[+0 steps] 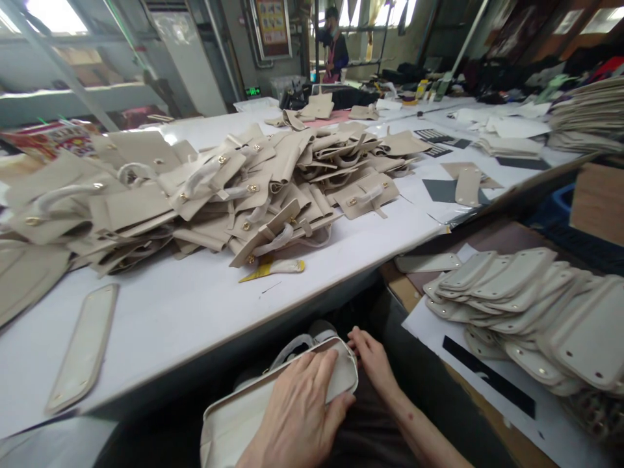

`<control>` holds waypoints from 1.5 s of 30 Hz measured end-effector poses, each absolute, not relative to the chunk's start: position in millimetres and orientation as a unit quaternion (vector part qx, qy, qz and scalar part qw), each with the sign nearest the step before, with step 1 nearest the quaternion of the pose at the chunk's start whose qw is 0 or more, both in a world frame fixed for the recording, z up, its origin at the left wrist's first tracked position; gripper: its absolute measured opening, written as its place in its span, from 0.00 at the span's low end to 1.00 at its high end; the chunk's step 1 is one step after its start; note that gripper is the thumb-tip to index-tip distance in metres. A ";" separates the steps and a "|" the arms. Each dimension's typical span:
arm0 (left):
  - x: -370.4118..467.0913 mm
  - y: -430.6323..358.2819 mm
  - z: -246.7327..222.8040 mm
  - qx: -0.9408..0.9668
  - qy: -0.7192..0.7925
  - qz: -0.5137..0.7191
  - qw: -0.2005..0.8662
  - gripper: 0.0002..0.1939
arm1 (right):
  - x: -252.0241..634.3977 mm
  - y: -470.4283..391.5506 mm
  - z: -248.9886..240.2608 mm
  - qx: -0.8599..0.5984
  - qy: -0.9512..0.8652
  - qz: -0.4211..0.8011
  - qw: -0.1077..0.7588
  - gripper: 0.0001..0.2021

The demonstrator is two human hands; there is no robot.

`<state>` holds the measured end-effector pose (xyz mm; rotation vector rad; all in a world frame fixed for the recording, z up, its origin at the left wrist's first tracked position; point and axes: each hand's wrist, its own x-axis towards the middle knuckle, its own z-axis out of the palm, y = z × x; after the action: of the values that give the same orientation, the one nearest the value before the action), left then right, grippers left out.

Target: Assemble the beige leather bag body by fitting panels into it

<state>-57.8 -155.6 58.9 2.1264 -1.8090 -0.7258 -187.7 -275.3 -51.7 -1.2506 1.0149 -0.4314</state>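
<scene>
A light beige handbag (234,416) rests low in front of me over my lap, tilted, its long flat panel facing up. My left hand (297,406) lies across this panel, gripping it with the fingers over the far edge and the thumb near the right end. At the bag's right corner, my right hand (373,357) has its fingers curled against the edge; their tips are partly hidden. Beyond the far edge shows a pale wrapped handle (291,348). A yellow-tipped tool (272,268) lies on the white table (195,331) ahead.
Beige bag parts with wrapped handles (273,188) are heaped along the table. A long studded panel (85,348) lies at left. To my right, a stack of studded base panels (526,305) sits beside a black strip (487,376). A person (333,49) stands at the back.
</scene>
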 end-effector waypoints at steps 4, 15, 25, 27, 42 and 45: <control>-46.5 -167.2 67.4 0.725 -0.634 -0.243 0.111 0.19 | -208.7 -271.1 17.6 -0.752 0.415 -0.093 0.503 0.22; -25.4 -224.4 70.3 0.673 -0.717 -0.179 0.043 0.11 | -182.8 -266.5 31.1 -0.892 0.406 0.056 0.191 0.13; 2.6 -240.6 30.1 0.622 -0.705 -0.308 0.144 0.13 | -175.3 -254.7 23.8 -0.867 0.449 0.050 0.213 0.15; 4.1 -240.8 26.1 0.623 -0.692 -0.330 0.155 0.14 | -173.7 -250.9 24.4 -0.863 0.452 0.051 0.220 0.16; 3.9 -236.7 24.6 0.632 -0.674 -0.340 0.176 0.14 | -191.4 -259.8 0.3 -0.475 0.446 -0.114 0.750 0.29; 5.1 -237.7 23.1 0.628 -0.676 -0.343 0.175 0.14 | -188.4 -255.1 -2.1 -0.423 0.441 -0.124 0.782 0.28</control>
<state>5.1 -237.7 23.1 1.7796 -1.9168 -0.9719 -188.4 -255.1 -2.1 -0.9127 0.9512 -0.2679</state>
